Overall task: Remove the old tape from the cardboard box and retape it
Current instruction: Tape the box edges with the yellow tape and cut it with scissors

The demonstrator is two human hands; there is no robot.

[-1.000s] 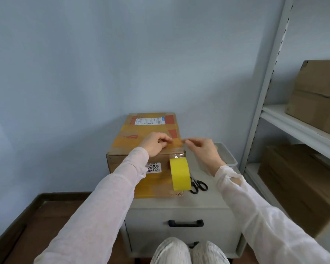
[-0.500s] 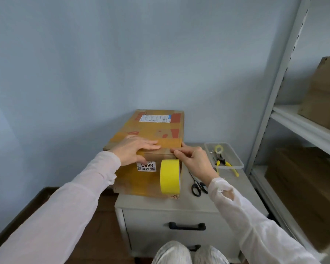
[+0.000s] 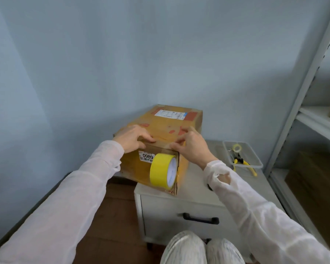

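Note:
A worn cardboard box (image 3: pixel 166 126) with a shipping label lies on a white drawer cabinet (image 3: pixel 198 199), its near left corner overhanging the cabinet edge. My left hand (image 3: pixel 131 138) presses flat on the box top at the near edge. My right hand (image 3: pixel 193 149) grips the near right corner, thumb on top and fingers curled over the front edge where clear tape runs. A yellow tape roll (image 3: pixel 160 172) hangs against the front face from that clear strip.
A clear tray (image 3: pixel 255 161) on the cabinet's right side holds yellow-handled pliers (image 3: pixel 242 162) and a small tape ring (image 3: pixel 237 148). A metal shelf rack (image 3: pixel 301 92) stands at the right with a brown box (image 3: pixel 316 183) low down. A wall is close behind.
The box has turned and slid left, so its corner now overhangs the cabinet. My right hand moved from the tape's edge to the box corner. The roll swung with the box.

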